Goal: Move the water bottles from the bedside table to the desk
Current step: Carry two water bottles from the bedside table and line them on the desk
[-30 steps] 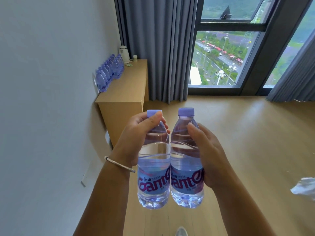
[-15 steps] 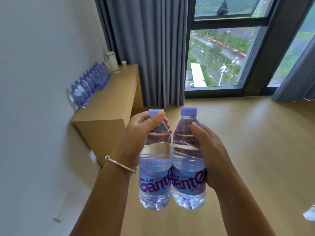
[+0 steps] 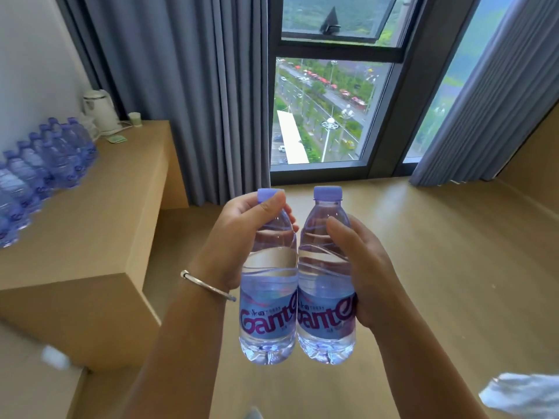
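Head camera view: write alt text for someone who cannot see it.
Two hands carry upright water bottles side by side, the left hand gripping one bottle, the right hand the other bottle. To the left, a wooden desk holds a row of bottles and a kettle.

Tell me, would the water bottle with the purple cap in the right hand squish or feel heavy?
The clear plastic water bottle with a purple cap in the right hand looks nearly full, so probably heavy for its size. Its thin ribbed walls might dent slightly. Upright it looks tall and narrow, so it may tip.
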